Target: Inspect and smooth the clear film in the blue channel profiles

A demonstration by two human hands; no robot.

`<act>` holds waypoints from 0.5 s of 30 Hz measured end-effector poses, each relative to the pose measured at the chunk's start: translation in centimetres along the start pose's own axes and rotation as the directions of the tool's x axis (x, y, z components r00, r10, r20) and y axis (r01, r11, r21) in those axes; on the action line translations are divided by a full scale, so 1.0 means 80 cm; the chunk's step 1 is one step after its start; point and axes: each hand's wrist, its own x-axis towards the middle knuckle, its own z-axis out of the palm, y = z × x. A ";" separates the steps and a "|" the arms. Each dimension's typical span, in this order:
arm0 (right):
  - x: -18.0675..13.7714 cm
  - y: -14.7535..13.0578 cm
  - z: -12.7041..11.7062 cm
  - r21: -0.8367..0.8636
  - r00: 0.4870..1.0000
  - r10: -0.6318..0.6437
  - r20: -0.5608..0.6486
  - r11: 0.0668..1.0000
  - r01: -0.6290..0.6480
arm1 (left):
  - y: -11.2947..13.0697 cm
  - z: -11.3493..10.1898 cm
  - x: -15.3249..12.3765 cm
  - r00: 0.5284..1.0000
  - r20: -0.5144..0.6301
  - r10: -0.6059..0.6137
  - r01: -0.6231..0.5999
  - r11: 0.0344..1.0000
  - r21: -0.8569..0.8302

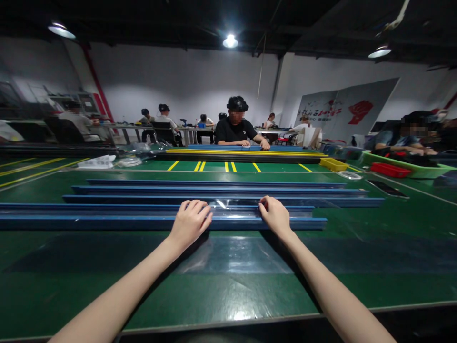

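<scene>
My left hand point(191, 220) lies over the nearest blue rail point(107, 224), its fingers curved over a clear plastic strip point(233, 210) along the rail. Farther right on the same rail, my right hand point(277, 214) is closed, thumb and fingers bent together at the strip. Glare shows on the strip between the two hands. How firmly the fingertips grip is partly hidden. A wide clear plastic sheet point(235, 255) lies flat on the green table below my wrists.
Beyond my hands lie several more blue rails point(221, 192). Yellow-edged black bars point(246, 155) lie near a person in black point(233, 126). To the right are a yellow tray point(333, 165), a red tray point(390, 169), a phone point(387, 188) and a green bin point(424, 171).
</scene>
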 end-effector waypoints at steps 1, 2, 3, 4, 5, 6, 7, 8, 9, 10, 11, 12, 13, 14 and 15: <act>0.001 0.001 0.000 0.006 1.000 0.001 0.008 1.000 -0.001 | 0.004 0.002 -0.001 1.000 0.015 0.021 -0.021 1.000 -0.014; 0.001 0.001 -0.001 0.009 1.000 -0.003 0.016 1.000 0.003 | 0.008 0.004 -0.002 0.999 0.034 0.040 -0.039 0.999 -0.023; 0.001 0.002 -0.001 0.011 1.000 -0.009 0.020 1.000 0.009 | 0.011 0.008 -0.003 0.997 0.057 0.051 -0.049 0.998 -0.027; 0.001 0.002 -0.001 0.010 1.000 -0.017 0.022 1.000 0.017 | 0.013 0.012 -0.004 0.995 0.083 0.053 -0.051 0.998 -0.024; 0.001 0.002 -0.001 0.004 0.999 -0.026 0.020 1.000 0.026 | 0.014 0.016 -0.006 0.993 0.111 0.049 -0.048 0.999 -0.017; 0.000 0.002 -0.001 -0.006 0.999 -0.037 0.015 0.999 0.037 | 0.014 0.021 -0.008 0.990 0.138 0.043 -0.043 0.999 -0.008; 0.000 0.001 -0.002 -0.023 0.999 -0.051 0.006 0.998 0.051 | 0.014 0.024 -0.010 0.986 0.161 0.039 -0.040 0.999 0.002; -0.001 0.000 -0.003 -0.044 0.998 -0.069 -0.005 0.997 0.068 | 0.014 0.027 -0.011 0.983 0.180 0.036 -0.038 0.999 0.011; -0.002 0.000 -0.004 -0.066 0.996 -0.089 -0.015 0.994 0.088 | 0.013 0.029 -0.012 0.980 0.195 0.035 -0.039 0.999 0.016; -0.003 -0.001 -0.006 -0.085 0.994 -0.110 -0.022 0.990 0.108 | 0.012 0.029 -0.012 0.978 0.206 0.034 -0.039 0.999 0.017; -0.004 -0.002 -0.008 -0.101 0.991 -0.129 -0.026 0.987 0.126 | 0.012 0.029 -0.012 0.976 0.214 0.032 -0.036 0.999 0.016; -0.005 -0.003 -0.010 -0.112 0.989 -0.143 -0.024 0.984 0.139 | 0.011 0.029 -0.011 0.975 0.220 0.026 -0.030 0.999 0.013; -0.005 -0.004 -0.013 -0.121 0.988 -0.152 -0.018 0.981 0.148 | 0.011 0.027 -0.010 0.974 0.226 0.019 -0.022 1.000 0.011; -0.005 -0.004 -0.015 -0.128 0.988 -0.156 -0.009 0.980 0.154 | 0.010 0.026 -0.009 0.972 0.233 0.011 -0.013 1.000 0.009; -0.005 -0.004 -0.017 -0.135 0.988 -0.158 0.002 0.978 0.156 | 0.010 0.024 -0.008 0.970 0.242 0.001 -0.003 1.000 0.008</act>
